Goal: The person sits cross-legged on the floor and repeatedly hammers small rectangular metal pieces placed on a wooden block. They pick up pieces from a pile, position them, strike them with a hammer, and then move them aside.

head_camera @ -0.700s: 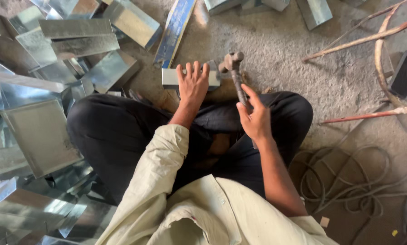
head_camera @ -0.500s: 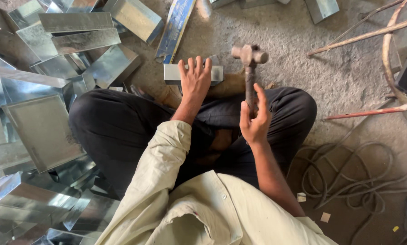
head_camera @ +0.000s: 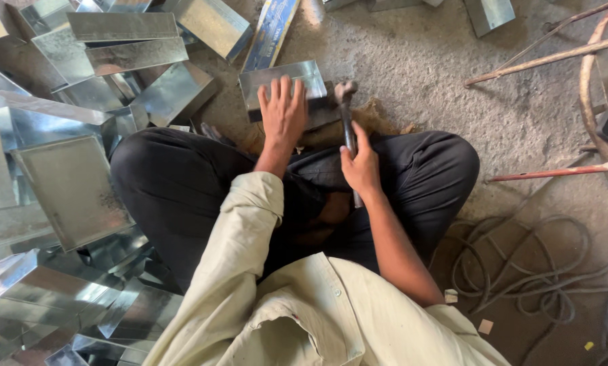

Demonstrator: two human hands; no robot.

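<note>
The right hand (head_camera: 361, 166) was closed in a grip around the handle of a hammer (head_camera: 348, 129), its head resting at the right edge of a folded sheet-metal piece (head_camera: 277, 74). The left hand (head_camera: 282, 114) lay flat, fingers spread, pressing that piece down on the concrete floor (head_camera: 439, 74) just beyond the crossed legs. Heaped metal sheets (head_camera: 73, 183) lay to the left; coiled cable (head_camera: 534, 271) to the right. Farther off lay a blue strip (head_camera: 270, 30) and thin rods (head_camera: 548, 57).
</note>
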